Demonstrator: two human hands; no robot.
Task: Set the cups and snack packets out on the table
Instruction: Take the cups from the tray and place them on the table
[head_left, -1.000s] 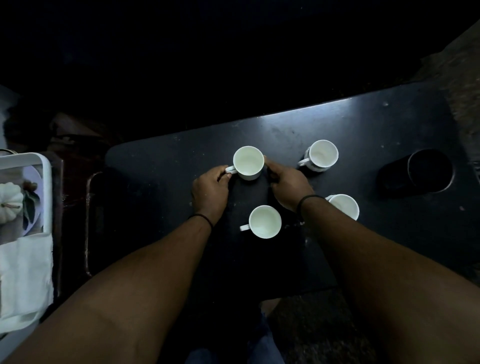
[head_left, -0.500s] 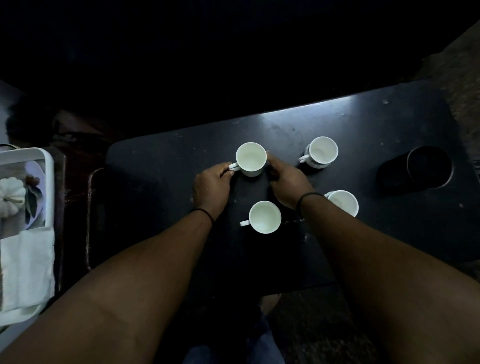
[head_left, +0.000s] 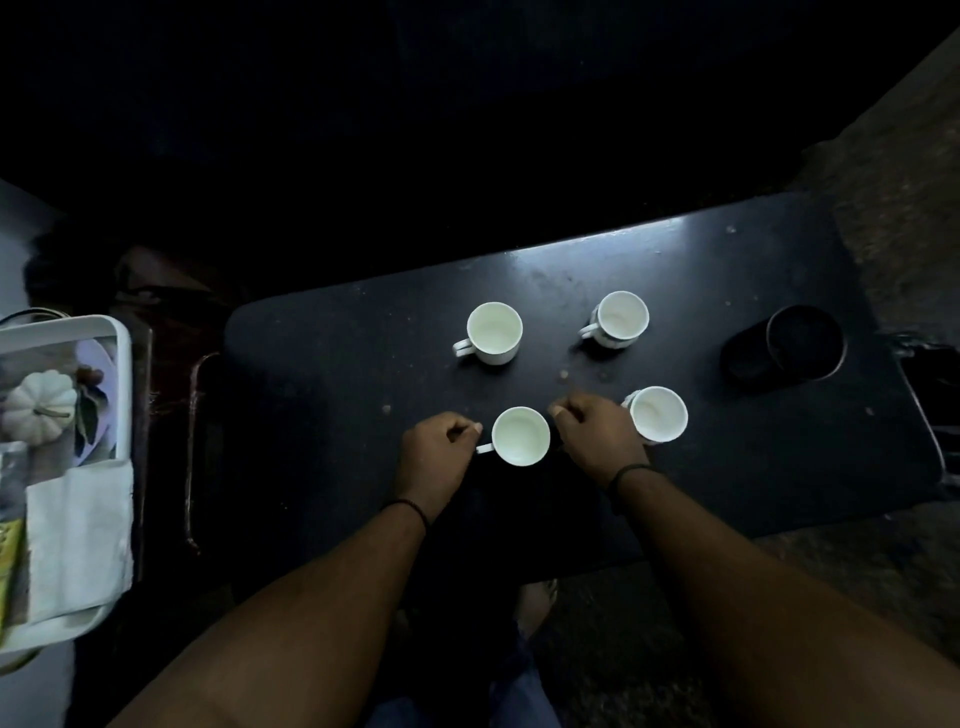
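Below, on the dark table (head_left: 332, 364), both curled hands flanked the near cup (head_left: 520, 435): left hand (head_left: 435, 457) at its handle, right hand (head_left: 597, 435) against its side; actual grip unclear. Three other cups stood apart.

We have a single view, worn on the head, looking steeply down and forward. The table (head_left: 322, 374) sits close below, forearms entering from 6 o'clock; a tray (head_left: 122, 364) lies at 9 o'clock. Wide-angle bending curves the edges.
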